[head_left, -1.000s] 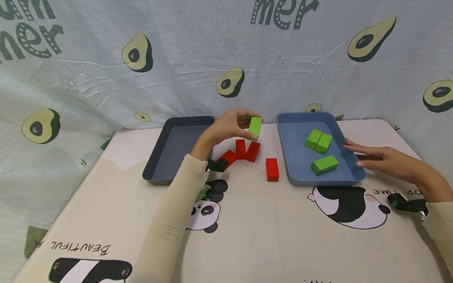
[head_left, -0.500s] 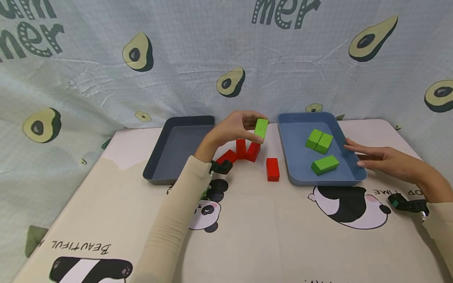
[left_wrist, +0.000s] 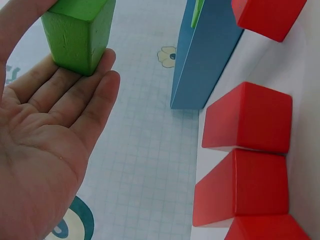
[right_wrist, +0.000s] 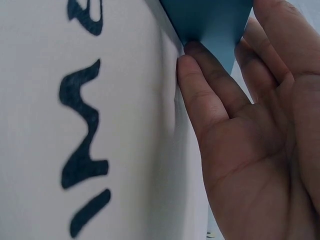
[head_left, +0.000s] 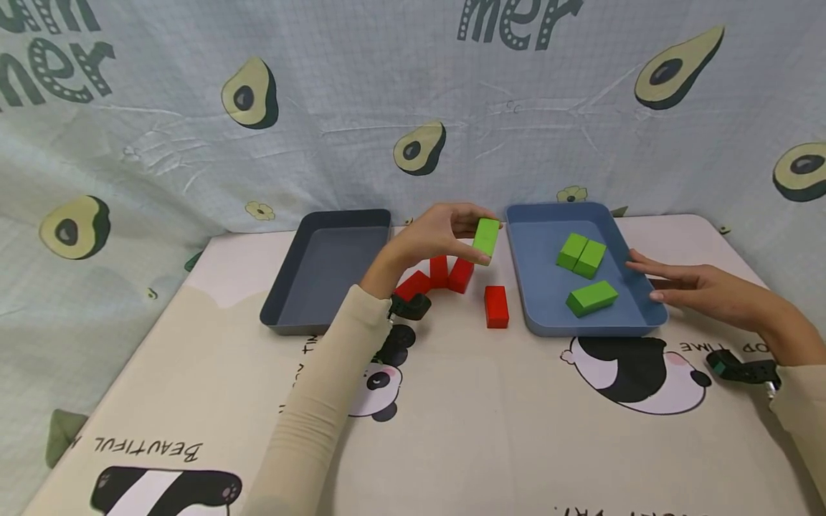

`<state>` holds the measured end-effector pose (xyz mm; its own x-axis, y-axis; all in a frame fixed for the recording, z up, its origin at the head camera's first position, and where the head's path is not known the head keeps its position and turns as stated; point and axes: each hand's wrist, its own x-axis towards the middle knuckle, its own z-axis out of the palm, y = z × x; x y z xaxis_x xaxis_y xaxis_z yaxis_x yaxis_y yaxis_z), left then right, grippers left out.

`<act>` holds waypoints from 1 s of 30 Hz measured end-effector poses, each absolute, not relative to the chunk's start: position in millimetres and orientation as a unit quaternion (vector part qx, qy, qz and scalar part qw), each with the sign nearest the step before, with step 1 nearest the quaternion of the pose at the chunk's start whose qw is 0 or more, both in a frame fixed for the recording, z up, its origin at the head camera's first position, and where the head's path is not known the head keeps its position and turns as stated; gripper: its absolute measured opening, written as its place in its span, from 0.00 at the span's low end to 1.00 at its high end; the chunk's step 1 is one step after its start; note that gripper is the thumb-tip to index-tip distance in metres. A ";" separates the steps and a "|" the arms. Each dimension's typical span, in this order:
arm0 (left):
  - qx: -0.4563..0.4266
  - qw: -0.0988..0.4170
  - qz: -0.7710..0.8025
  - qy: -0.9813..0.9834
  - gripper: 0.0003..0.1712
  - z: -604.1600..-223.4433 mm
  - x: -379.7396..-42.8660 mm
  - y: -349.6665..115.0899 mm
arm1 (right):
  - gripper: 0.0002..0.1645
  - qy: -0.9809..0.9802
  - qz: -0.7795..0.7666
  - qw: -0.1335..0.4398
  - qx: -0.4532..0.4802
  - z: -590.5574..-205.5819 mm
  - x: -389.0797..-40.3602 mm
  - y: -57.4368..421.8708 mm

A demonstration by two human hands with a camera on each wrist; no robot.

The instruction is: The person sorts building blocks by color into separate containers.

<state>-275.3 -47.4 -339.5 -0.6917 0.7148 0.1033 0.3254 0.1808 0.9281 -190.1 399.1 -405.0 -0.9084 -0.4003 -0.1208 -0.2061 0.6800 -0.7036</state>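
Note:
My left hand (head_left: 434, 235) pinches a green block (head_left: 487, 237) between thumb and fingers, held in the air behind the red blocks. The left wrist view shows that green block (left_wrist: 80, 35) against the fingertips. My right hand (head_left: 716, 290) touches the right side of the blue tray (head_left: 590, 332), fingers fairly straight; in the right wrist view the fingertips meet the tray's outer wall (right_wrist: 207, 20). Inside the tray lie two green blocks (head_left: 581, 255) side by side and another green block (head_left: 591, 298) nearer the front.
Several red blocks (head_left: 461, 275) cluster on the table behind my left wrist. A single red block (head_left: 496, 307) lies close to the blue tray's left side. At the left stands a dark grey tray (head_left: 284, 330) with nothing in it. A printed curtain (head_left: 335, 86) hangs behind the table.
My left hand has moved a little to the right with the green block, from above the red blocks toward the blue tray. My right hand has stayed at the tray's side.

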 end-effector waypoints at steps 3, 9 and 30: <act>0.352 0.179 0.536 0.746 0.34 -339.3 -275.1 -45.2 | 0.37 0.908 -0.361 0.134 -0.163 -404.0 -190.7 399.5; 0.357 0.181 0.533 0.745 0.34 -339.9 -272.9 -40.7 | 0.37 0.907 -0.361 0.138 -0.167 -403.7 -191.7 400.2; 0.376 0.193 0.526 0.738 0.34 -344.6 -267.5 -30.4 | 0.36 0.911 -0.348 0.122 -0.183 -405.2 -188.7 399.0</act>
<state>-267.5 -30.4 -344.6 -0.6433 0.7577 0.1100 0.3509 0.1642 0.9219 -188.7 399.0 -405.2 -0.9032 -0.4184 -0.0959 -0.2482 0.6913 -0.6786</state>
